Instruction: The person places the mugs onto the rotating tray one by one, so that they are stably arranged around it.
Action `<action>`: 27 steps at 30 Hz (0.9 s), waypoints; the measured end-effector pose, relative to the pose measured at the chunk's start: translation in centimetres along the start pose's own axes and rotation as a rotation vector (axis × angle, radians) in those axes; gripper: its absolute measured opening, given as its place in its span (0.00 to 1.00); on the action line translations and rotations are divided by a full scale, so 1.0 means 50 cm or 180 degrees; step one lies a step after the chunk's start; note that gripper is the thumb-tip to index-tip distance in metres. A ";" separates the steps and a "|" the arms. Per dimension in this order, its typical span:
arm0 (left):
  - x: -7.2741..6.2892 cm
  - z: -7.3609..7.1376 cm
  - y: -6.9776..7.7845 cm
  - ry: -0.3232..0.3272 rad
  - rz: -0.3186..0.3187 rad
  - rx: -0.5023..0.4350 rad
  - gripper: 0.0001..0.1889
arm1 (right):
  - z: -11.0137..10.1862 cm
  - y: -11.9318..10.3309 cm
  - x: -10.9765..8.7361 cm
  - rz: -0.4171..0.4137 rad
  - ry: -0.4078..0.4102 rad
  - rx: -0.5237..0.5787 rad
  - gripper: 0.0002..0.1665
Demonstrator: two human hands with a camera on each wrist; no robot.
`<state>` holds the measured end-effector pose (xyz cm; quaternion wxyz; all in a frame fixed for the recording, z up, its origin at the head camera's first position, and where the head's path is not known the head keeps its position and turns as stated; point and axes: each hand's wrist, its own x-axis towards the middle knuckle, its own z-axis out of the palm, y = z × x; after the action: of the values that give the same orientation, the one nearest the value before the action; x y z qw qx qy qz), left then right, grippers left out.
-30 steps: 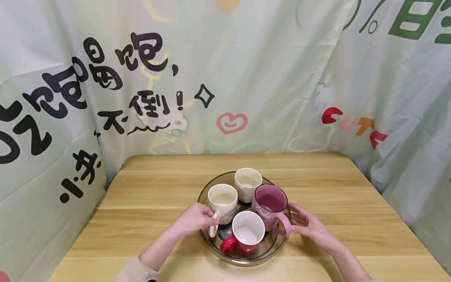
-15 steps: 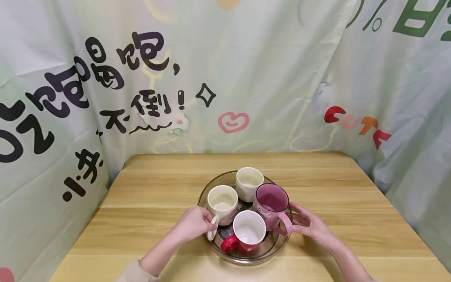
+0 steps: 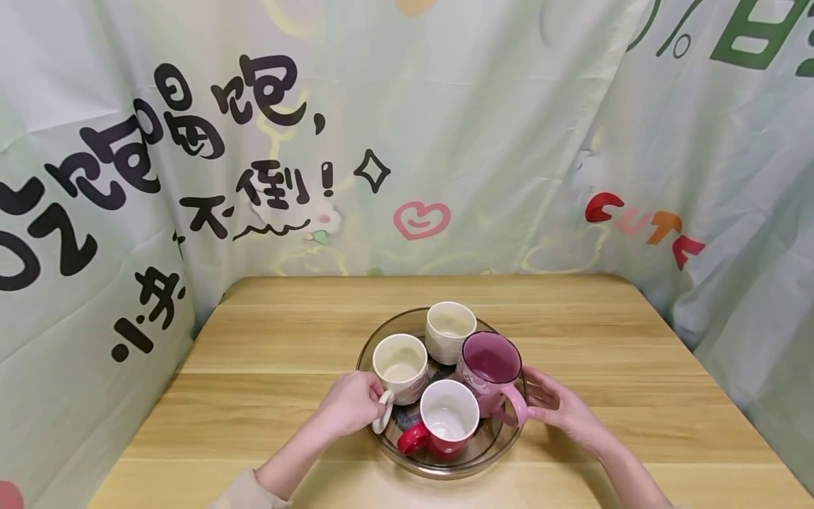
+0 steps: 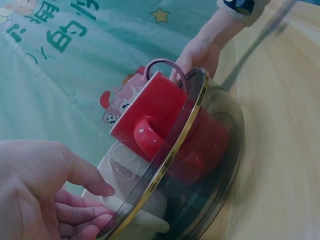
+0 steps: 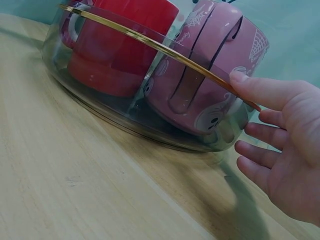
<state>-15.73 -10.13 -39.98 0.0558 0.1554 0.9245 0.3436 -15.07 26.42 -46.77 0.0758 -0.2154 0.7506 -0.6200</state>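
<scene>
A round smoky glass bowl (image 3: pixel 422 468) with a gold rim stands on the table. In it are a cream mug (image 3: pixel 407 385) on the left, another cream cup (image 3: pixel 445 348) behind, a pink mug (image 3: pixel 486 396) on the right and a red mug (image 3: pixel 448 447) with a white inside in front. My left hand (image 3: pixel 351 404) pinches the first cream mug's handle (image 4: pixel 150 220) between thumb and fingers, over the bowl's rim. On the right side my right hand (image 3: pixel 562 406) holds the bowl's rim, thumb on top (image 5: pixel 240 77), other fingers along the outer wall beside the pink mug's handle.
A light wooden table (image 3: pixel 286 325) carries the bowl. Pale green printed cloth (image 3: pixel 483 141) hangs behind the table and along both sides. Beige sleeve (image 3: pixel 251 493) shows at the left forearm.
The left hand and its cream mug have shifted very slightly left within the bowl. The right hand keeps its place at the rim, and the other mugs stand as before.
</scene>
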 end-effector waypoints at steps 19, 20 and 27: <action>0.000 -0.020 -0.024 0.0087 -0.0223 -0.0908 0.11 | -0.002 -0.001 0.001 0.0054 0.0048 -0.0051 0.40; 0.000 -0.023 -0.025 0.0109 -0.0240 -0.0916 0.12 | -0.002 -0.001 0.001 0.0059 0.0048 -0.0057 0.41; -0.001 -0.043 -0.035 0.0285 -0.0357 -0.1062 0.11 | -0.003 0.003 0.003 0.0164 0.0049 -0.0056 0.41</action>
<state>-16.58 -12.72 -39.49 0.0587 0.0768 0.8634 0.4951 -15.29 26.53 -46.84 0.0841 -0.1918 0.7619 -0.6129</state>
